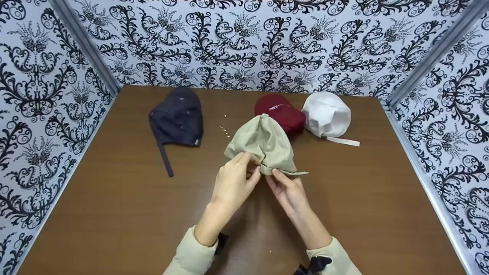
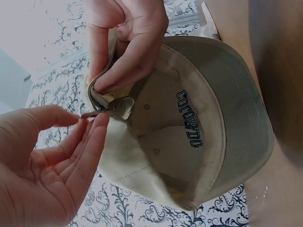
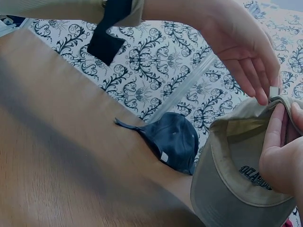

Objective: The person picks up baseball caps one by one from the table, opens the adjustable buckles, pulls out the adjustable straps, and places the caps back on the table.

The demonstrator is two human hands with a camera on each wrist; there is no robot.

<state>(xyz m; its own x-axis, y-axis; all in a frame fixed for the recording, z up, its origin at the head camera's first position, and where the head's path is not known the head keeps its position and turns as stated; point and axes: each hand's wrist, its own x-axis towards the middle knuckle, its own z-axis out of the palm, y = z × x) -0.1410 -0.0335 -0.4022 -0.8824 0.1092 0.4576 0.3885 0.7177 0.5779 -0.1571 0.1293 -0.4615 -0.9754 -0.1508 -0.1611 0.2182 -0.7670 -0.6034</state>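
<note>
A beige cap (image 1: pixel 263 141) is held up over the table with its back toward me. In the left wrist view its dark lettering (image 2: pixel 190 119) shows inside the crown, above the green-grey brim (image 2: pixel 236 123). My left hand (image 1: pixel 233 181) pinches the short strap piece (image 2: pixel 92 114) at the back opening between thumb and fingertips. My right hand (image 1: pixel 290 191) grips the back band beside it, thumb outside and fingers tucked inside the cap (image 3: pixel 279 156). The loose strap end (image 1: pixel 300 173) sticks out to the right of that hand.
A dark navy cap (image 1: pixel 177 118) lies at the back left, its strap (image 1: pixel 166 162) trailing forward. Behind the beige cap are a dark red cap (image 1: pixel 280 114) and a white cap (image 1: pixel 327 114). Patterned walls (image 1: pixel 237 42) enclose the brown table (image 1: pixel 126 206) on three sides.
</note>
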